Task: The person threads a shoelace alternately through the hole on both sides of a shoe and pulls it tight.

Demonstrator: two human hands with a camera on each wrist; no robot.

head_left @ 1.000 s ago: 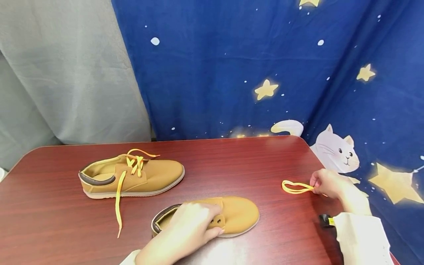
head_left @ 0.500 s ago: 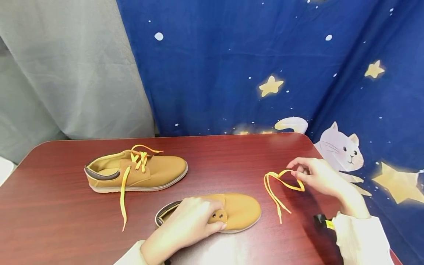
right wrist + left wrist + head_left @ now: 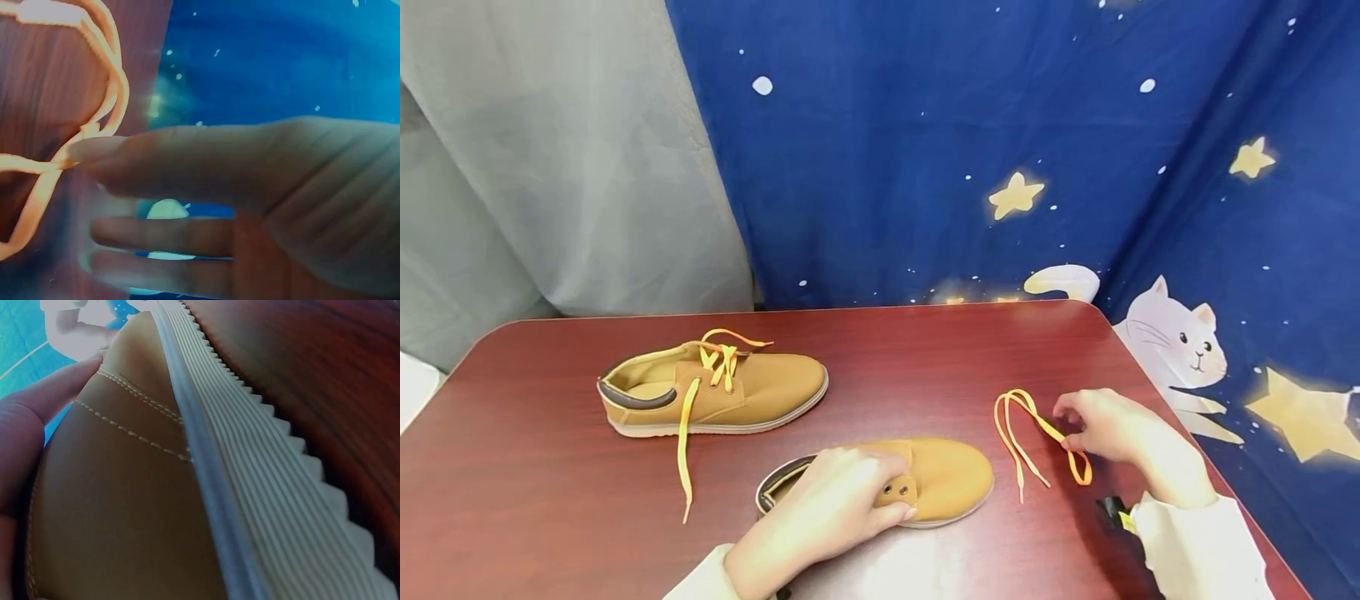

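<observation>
My left hand (image 3: 827, 504) grips a tan lace-up shoe (image 3: 951, 479), its fingers over the top and its thumb on the near side by the bare eyelets. In the left wrist view, the stitched upper of this shoe (image 3: 119, 487) fills the frame above a ribbed pale sole (image 3: 250, 456). At the right, my right hand (image 3: 1123, 429) is at a yellow-orange shoelace (image 3: 1015, 412) looped on the table. A gap shows between its thumb and index finger. In the right wrist view the thumb tip overlaps the lace (image 3: 119, 69), while the index finger is hidden.
A matching shoe (image 3: 782, 387), laced in yellow with both loose ends hanging out, stands at the back left. The dark red table (image 3: 925, 358) ends at a grey curtain (image 3: 587, 150) and a blue starry one (image 3: 880, 150).
The right hand has brought the folded lace slightly left, laid it down and spread its loop and ends on the table. My left hand stays on the shoe; the view has shifted a little.
</observation>
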